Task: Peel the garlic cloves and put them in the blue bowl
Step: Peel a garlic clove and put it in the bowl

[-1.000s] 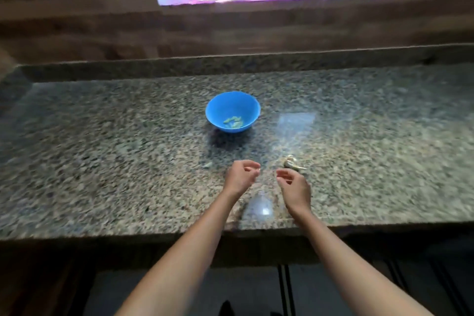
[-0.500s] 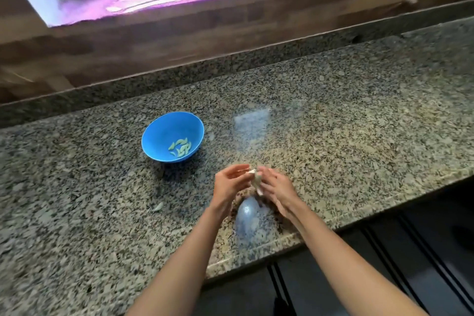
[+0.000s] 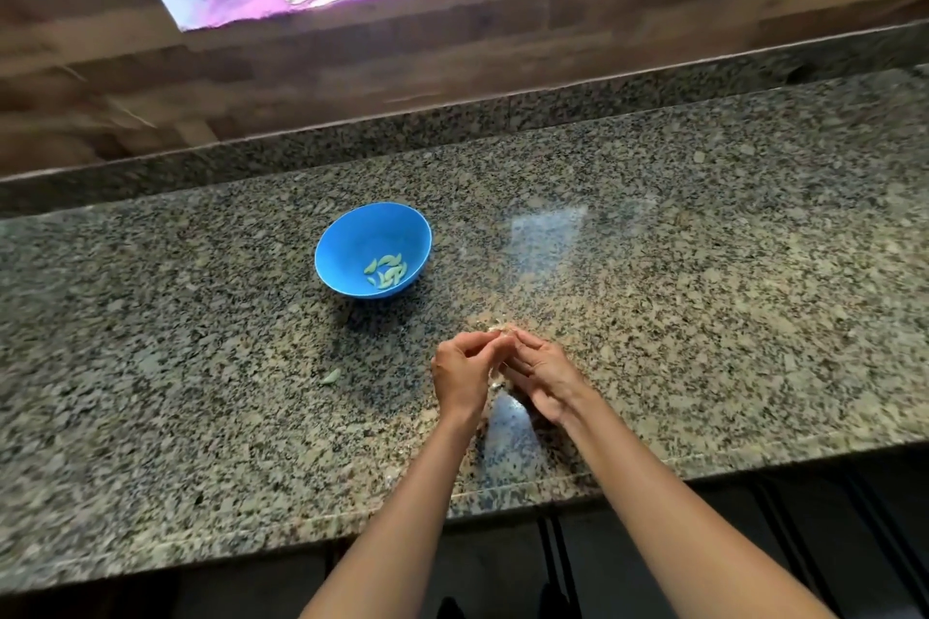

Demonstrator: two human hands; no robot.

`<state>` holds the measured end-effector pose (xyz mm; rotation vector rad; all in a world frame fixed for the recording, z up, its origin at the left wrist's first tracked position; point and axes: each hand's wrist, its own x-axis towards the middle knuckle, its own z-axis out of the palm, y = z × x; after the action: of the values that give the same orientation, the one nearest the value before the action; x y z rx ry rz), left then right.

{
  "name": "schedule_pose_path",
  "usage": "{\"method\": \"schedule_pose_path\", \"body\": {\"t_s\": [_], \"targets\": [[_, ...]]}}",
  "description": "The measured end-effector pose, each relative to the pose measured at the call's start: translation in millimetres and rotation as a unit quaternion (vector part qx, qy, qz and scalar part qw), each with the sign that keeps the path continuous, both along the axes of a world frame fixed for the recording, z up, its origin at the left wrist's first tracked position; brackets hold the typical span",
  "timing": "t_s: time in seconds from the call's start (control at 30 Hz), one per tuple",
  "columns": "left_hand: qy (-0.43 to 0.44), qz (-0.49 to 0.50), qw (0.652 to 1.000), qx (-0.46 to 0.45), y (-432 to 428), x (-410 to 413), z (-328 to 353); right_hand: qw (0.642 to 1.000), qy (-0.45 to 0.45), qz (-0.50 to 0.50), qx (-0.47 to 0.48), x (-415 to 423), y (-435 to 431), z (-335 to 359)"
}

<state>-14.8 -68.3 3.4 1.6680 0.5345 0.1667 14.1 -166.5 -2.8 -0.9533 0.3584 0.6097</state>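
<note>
The left hand (image 3: 465, 369) and the right hand (image 3: 545, 374) meet just above the front part of the speckled grey granite counter (image 3: 704, 317). Both have curled fingers, and their fingertips pinch a small pale garlic clove (image 3: 495, 373) between them. The clove is mostly hidden. Only a narrow pale strip shows in the gap between the two palms, so its long axis seems to run along this gap, roughly away from the person. Which end is the tip cannot be told. Such a clove is probably very light and firm, with a dry papery skin that tears easily, and once it is bare it can be slippery. It is therefore better to hold it at the two ends and to lift the skin from the root end with a nail. Just beyond the fingertips lies a pale papery scrap (image 3: 498, 329), perhaps loose skin. To the left of the hands a small pale piece (image 3: 330, 376) rests on the counter. Farther back and to the left stands the round blue plastic bowl (image 3: 352, 236), which holds several peeled pale green cloves (image 3: 387, 269).
</note>
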Motion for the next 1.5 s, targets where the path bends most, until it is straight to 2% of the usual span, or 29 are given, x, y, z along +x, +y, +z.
{"method": "schedule_pose_path", "body": {"t_s": [0.17,0.37,0.53,0.63,0.73,0.8,0.83,0.87,0.93,0.97,1.1,1.17,1.2,1.27,1.33,1.43,1.5], "targets": [[-0.021,-0.005,0.998,-0.067,2,-3,-2,1.000,-0.001,-0.010,0.008,1,2,-1],[-0.014,0.063,0.998,-0.018,4,1,-10,0.997,0.012,-0.058,0.039,-4,20,1],[0.005,0.092,0.996,0.002,7,0,-14,0.996,0.022,-0.076,0.030,-7,26,-2],[0.038,0.013,0.999,0.012,21,5,-10,0.997,0.021,-0.068,0.020,-7,27,-4],[0.075,-0.033,0.995,-0.064,39,9,0,0.998,0.013,-0.064,-0.003,-4,25,0],[0.118,-0.032,0.989,-0.084,53,11,7,0.994,-0.018,-0.054,-0.095,1,23,4],[0.139,-0.043,0.986,-0.079,60,12,7,0.979,-0.057,-0.030,-0.192,3,20,5],[0.157,-0.059,0.983,-0.071,68,11,6,0.946,-0.101,0.006,-0.309,4,17,4],[0.181,-0.083,0.979,-0.047,78,7,3,0.854,-0.170,0.073,-0.486,3,12,-1],[0.185,-0.088,0.978,-0.028,81,5,2,0.824,-0.196,0.095,-0.523,0,10,-4],[0.196,-0.149,0.966,0.082,83,-4,4,0.764,-0.237,0.124,-0.587,-7,14,-9],[0.196,-0.182,0.952,0.150,84,-4,4,0.712,-0.271,0.104,-0.639,-12,17,-8],[0.195,-0.196,0.943,0.187,84,-4,3,0.701,-0.306,0.081,-0.639,-16,20,-7],[0.196,-0.218,0.919,0.263,84,-3,5,0.722,-0.367,0.056,-0.584,-28,31,-5],[0.199,-0.229,0.890,0.339,84,2,8,0.744,-0.369,0.088,-0.550,-37,45,-5],[0.212,-0.238,0.849,0.421,74,9,21,0.766,-0.303,0.109,-0.556,-42,57,-11],[0.205,-0.240,0.822,0.475,63,11,28,0.815,-0.234,0.095,-0.522,-41,59,-16]]}}
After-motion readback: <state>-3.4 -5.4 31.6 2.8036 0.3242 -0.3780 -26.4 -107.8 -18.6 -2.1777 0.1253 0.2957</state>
